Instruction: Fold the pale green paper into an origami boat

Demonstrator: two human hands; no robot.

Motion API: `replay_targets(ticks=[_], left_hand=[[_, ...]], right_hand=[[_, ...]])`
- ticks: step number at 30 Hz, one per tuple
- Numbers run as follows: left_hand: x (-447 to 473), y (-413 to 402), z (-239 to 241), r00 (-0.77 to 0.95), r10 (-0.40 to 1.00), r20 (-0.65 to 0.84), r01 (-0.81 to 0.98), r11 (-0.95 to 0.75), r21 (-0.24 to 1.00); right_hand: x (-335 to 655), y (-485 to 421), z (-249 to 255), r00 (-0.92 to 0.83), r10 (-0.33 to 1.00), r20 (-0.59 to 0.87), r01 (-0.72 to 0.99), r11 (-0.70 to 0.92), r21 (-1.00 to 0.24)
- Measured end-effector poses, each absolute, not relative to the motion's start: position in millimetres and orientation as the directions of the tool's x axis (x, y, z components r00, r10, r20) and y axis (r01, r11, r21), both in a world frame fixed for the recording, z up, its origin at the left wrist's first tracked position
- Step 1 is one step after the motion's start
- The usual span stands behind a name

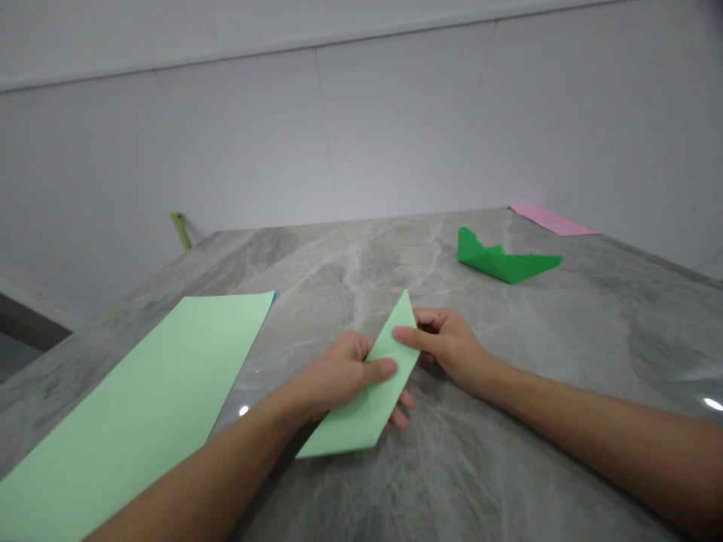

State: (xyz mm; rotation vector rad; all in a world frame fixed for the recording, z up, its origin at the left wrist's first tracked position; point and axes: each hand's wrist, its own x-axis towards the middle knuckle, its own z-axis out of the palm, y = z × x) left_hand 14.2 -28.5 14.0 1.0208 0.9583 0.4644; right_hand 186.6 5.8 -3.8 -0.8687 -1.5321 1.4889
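The left hand (342, 373) gripped the folded paper (353, 421) around its middle — thumb on top, fingers beneath. The right hand (456, 348) pinched its right edge near the pointed far end, thumb also on top. The paper was over the table (333, 263), slanting between both hands. A pale green sheet (169, 391) lay to the left, a blue edge peeking out at its far corner. Beyond the right hand sat a green boat (497, 262) — and farther back, a pink sheet (550, 220) by the wall (389, 128).
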Motion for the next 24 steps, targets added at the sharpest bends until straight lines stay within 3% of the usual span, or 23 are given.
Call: replay_targets(ticks=[3,6,8,13,21,24], left_hand=[[15,-28,12,0.466,0.775,-0.426,0.199,0.377,0.905],[15,-26,9,0.376,0.897,-0.231,0.326,0.105,0.940],[15,-25,10,0.399,0.901,-0.172,0.376,0.010,0.927],[16,-28,19,0.470,0.863,-0.186,0.436,-0.044,0.899],[14,-27,14,0.439,0.874,-0.209,0.471,-0.025,0.882],[12,-26,10,0.468,0.870,-0.154,0.445,-0.082,0.892]], right_hand=[[187,6,-8,-0.463,0.879,0.117,-0.070,0.096,-0.993],[189,7,-12,-0.490,0.857,0.161,-0.063,0.150,-0.987],[190,8,-13,-0.449,0.872,0.198,-0.031,0.206,-0.978],[192,10,-17,-0.253,0.928,0.275,0.062,0.299,-0.952],[192,12,-18,-0.169,0.923,0.346,0.173,0.373,-0.912],[190,13,-19,-0.155,0.943,0.294,0.116,0.313,-0.943]])
